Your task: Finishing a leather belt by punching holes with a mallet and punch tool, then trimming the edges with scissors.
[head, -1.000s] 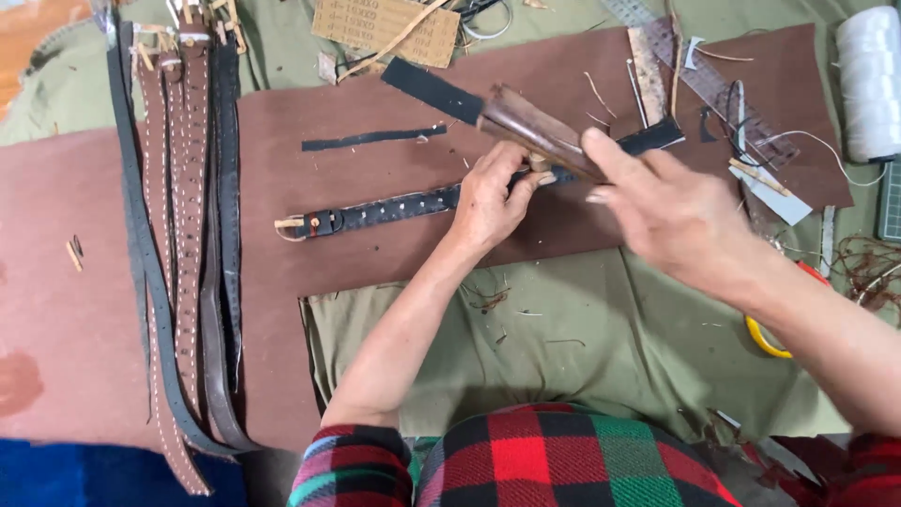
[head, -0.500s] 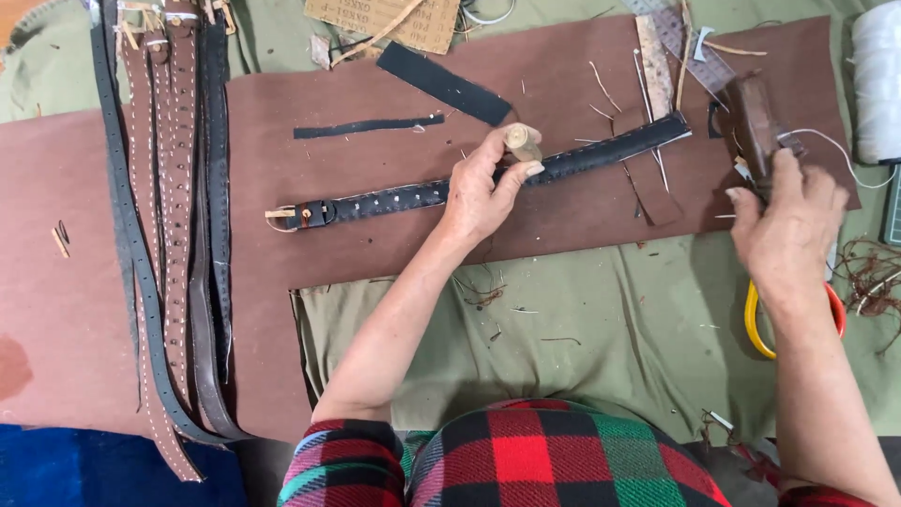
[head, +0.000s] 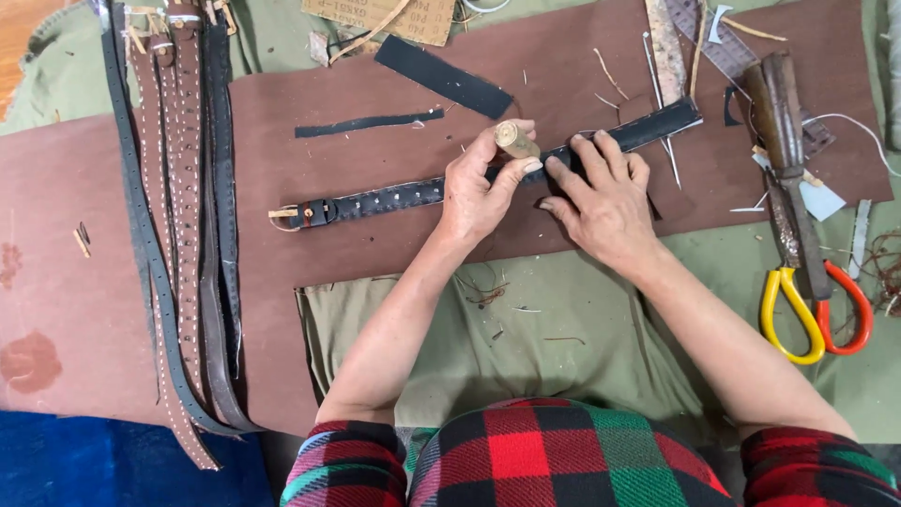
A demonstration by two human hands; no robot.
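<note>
a green cloth [head: 563, 319] carries a brown leather sheet [head: 282, 235], scissors [head: 812, 310] and thread scraps [head: 483, 293].

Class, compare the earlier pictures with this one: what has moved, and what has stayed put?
The right hand left the brown tool lying at the right and came back to press on the black belt. The left hand still holds the small wooden tool on the belt.

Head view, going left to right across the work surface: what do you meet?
Bundle of leather straps → buckle end of the dark belt → left hand holding a small wooden tool → right hand → yellow-and-orange-handled scissors.
</note>
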